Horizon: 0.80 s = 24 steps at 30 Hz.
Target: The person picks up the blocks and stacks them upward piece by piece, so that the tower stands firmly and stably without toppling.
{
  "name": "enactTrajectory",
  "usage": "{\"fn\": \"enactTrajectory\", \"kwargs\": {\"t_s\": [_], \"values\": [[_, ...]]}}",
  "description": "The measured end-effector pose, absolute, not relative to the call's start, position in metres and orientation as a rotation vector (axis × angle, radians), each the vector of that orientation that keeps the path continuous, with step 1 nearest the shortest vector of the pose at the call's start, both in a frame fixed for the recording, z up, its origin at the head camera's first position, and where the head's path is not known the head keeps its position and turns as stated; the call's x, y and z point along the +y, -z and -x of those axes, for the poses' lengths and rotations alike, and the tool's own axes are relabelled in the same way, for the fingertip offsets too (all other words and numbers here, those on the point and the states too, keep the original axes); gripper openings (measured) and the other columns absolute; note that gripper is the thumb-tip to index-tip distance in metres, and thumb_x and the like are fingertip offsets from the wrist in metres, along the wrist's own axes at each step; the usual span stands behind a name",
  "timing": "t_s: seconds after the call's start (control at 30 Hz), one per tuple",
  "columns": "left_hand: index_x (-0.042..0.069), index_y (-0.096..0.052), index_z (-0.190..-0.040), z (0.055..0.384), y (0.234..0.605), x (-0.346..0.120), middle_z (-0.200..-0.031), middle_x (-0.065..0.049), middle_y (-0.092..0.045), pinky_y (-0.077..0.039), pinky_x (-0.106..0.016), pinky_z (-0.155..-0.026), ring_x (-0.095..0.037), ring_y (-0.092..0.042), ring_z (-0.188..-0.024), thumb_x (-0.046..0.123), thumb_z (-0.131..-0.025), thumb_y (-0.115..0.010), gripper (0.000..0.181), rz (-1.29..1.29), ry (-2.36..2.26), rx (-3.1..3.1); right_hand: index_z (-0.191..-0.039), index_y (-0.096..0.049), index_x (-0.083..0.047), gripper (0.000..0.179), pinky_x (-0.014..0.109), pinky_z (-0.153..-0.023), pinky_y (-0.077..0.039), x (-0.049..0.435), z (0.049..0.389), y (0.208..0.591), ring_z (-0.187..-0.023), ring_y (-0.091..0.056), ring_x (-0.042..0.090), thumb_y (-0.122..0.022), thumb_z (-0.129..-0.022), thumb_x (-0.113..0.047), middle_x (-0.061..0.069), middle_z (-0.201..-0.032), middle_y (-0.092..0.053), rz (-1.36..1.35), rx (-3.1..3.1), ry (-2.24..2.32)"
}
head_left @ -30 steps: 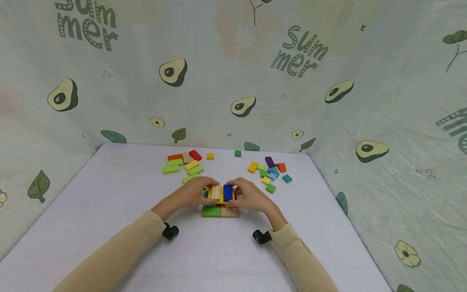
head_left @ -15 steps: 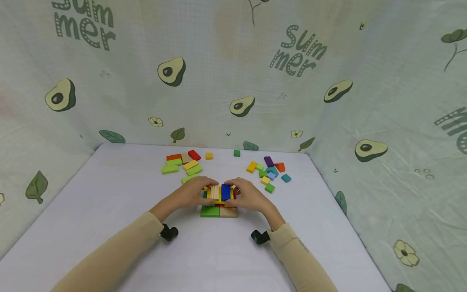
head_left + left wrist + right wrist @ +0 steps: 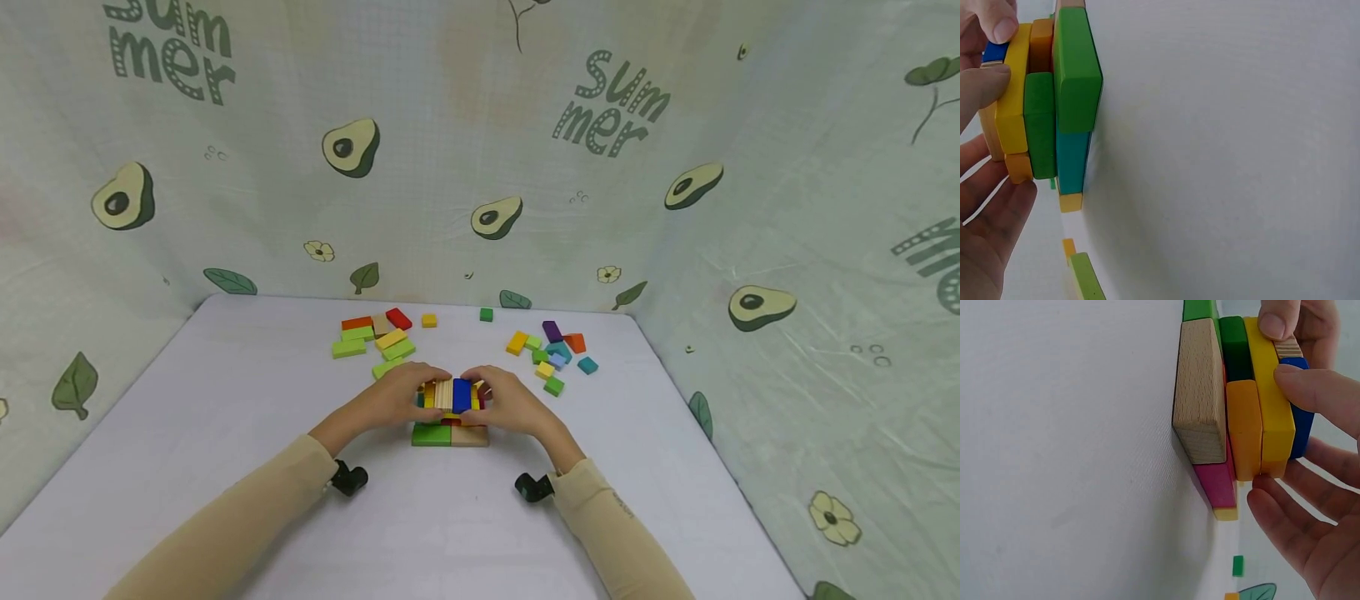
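A layered stack of coloured wooden blocks stands in front of me. On top, a pale striped wood block (image 3: 444, 396) and a blue block (image 3: 462, 397) lie side by side, close together. My left hand (image 3: 396, 397) holds the wood block between thumb and fingers. From the other side my right hand (image 3: 512, 403) holds the blue block (image 3: 1301, 419) the same way. Both thumbs are at the near edge, over a long yellow block (image 3: 1270, 403). Below it are a green block (image 3: 1040, 125) and an orange block (image 3: 1244, 428); a larger green block (image 3: 1079, 72) and plain wood block (image 3: 1200, 394) form the base.
Loose blocks lie behind the stack: lime ones (image 3: 349, 348) and a red one (image 3: 399, 318) at back left, a purple one (image 3: 552, 332) and a teal one (image 3: 588, 365) at back right. A patterned cloth (image 3: 427, 275) walls the white table (image 3: 450, 533).
The gap between the pale wood block and the blue block has closed: the blue one moved left and the wood one slightly right. Both hands keep their hold.
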State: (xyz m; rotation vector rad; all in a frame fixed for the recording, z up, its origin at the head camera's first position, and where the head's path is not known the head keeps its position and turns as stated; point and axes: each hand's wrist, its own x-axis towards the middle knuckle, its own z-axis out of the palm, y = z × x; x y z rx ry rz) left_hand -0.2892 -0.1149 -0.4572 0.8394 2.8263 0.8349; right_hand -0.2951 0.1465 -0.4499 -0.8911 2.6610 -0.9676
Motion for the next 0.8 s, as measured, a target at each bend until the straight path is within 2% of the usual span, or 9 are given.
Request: {"fn": "enactTrajectory", "kwargs": {"t_s": [0.37, 0.67, 0.8], "values": [[0.019, -0.061, -0.149, 0.2890, 0.4557, -0.1148, -0.146, -0.006, -0.064, -0.052, -0.050, -0.111, -0.026, -0.057, -0.132, 0.040, -0.091, -0.085, 0.066, -0.827, -0.819, 2.828, -0.147, -0.059, -0.015, 0.062, 0.037, -0.097, -0.059, 0.1458, 0.2952, 0.4505, -0.113, -0.061, 0.020, -0.085, -0.093, -0.033, 0.003, -0.133, -0.065, 0.873, 2.660, 0.987], [0.019, -0.061, -0.150, 0.2895, 0.4559, -0.1148, -0.148, -0.006, -0.063, -0.051, -0.053, -0.111, -0.028, -0.057, -0.135, 0.041, -0.091, -0.084, 0.067, -0.831, -0.813, 2.831, -0.147, -0.058, -0.014, 0.063, 0.037, -0.097, -0.059, 0.1462, 0.2954, 0.4500, -0.111, -0.060, 0.018, -0.085, -0.093, -0.034, 0.001, -0.128, -0.064, 0.870, 2.652, 1.000], [0.019, -0.058, -0.153, 0.2898, 0.4566, -0.1169, -0.149, -0.006, -0.062, -0.052, -0.055, -0.110, -0.030, -0.056, -0.136, 0.045, -0.090, -0.085, 0.074, -0.835, -0.822, 2.812, -0.147, -0.058, -0.013, 0.063, 0.036, -0.097, -0.059, 0.1460, 0.2951, 0.4503, -0.112, -0.060, 0.018, -0.084, -0.093, -0.034, 0.002, -0.130, -0.064, 0.872, 2.651, 0.998]]}}
